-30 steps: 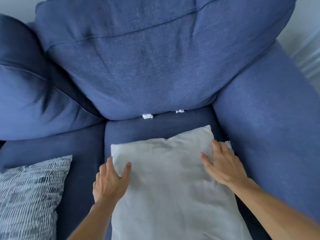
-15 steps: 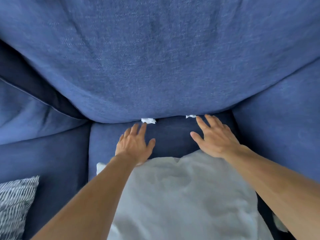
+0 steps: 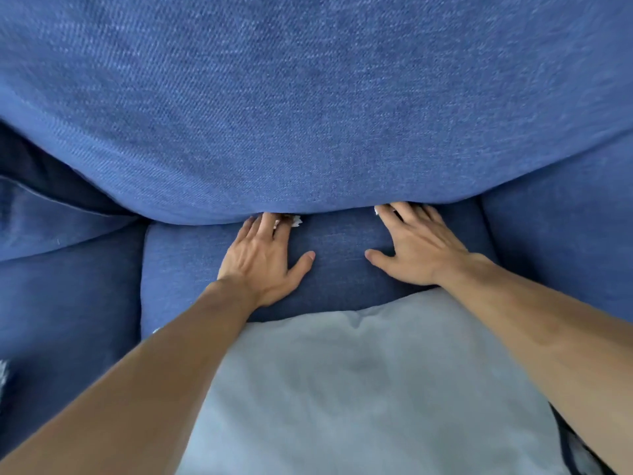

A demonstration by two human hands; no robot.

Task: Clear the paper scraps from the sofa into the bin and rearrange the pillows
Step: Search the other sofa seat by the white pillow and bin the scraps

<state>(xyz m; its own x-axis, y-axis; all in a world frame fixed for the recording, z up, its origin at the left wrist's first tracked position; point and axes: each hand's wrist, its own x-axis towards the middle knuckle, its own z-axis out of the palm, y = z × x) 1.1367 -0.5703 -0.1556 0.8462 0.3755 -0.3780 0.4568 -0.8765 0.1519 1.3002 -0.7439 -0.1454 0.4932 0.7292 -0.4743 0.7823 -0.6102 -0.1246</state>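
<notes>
Two crumpled white scraps, coarse twill cushion

On the seat cushion, the left hand is laid against the left scrap, the right hand against the right scrap, both tucked under the back cushion behind. A pillow is placed nearer.

A big blue twill back cushion bulged forward over the rear edge of a blue seat cushion. A blue armrest stood just beside it on the right. A second back cushion and second seat cushion lay on the left.
</notes>
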